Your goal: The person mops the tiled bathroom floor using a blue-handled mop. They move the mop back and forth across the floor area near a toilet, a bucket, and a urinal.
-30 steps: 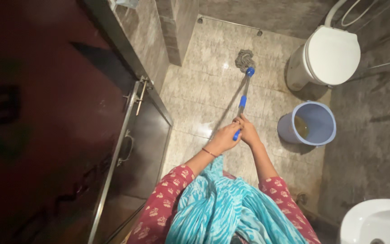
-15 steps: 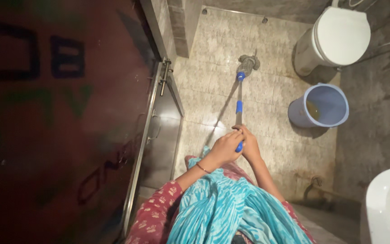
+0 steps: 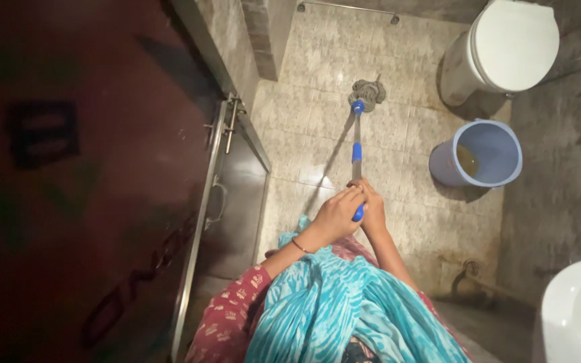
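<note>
Nearest the camera, a turquoise patterned scarf (image 3: 331,309) was seen draped over red printed sleeves (image 3: 226,323). A thin bangle (image 3: 298,246) was noted at the left wrist. The left hand (image 3: 334,216) and the right hand (image 3: 373,207) were held together, both clamped around the upper end of the mop handle (image 3: 356,144), the left just behind the right; the blue end grip (image 3: 358,214) was visible between them. The handle, metal with blue collars, was angled away from the body to the grey mop head (image 3: 367,93), which was pressed onto the beige tiled floor (image 3: 317,128). To the left, a dark door (image 3: 68,168) with a metal edge and latch (image 3: 230,121) was recorded. To the right of the handle, well apart from it, a lavender bucket (image 3: 438,168) holding murky liquid was observed. Beyond it stood a white toilet (image 3: 512,44), lid closed. A white basin (image 3: 576,309) was partly seen at the lower right.
</note>
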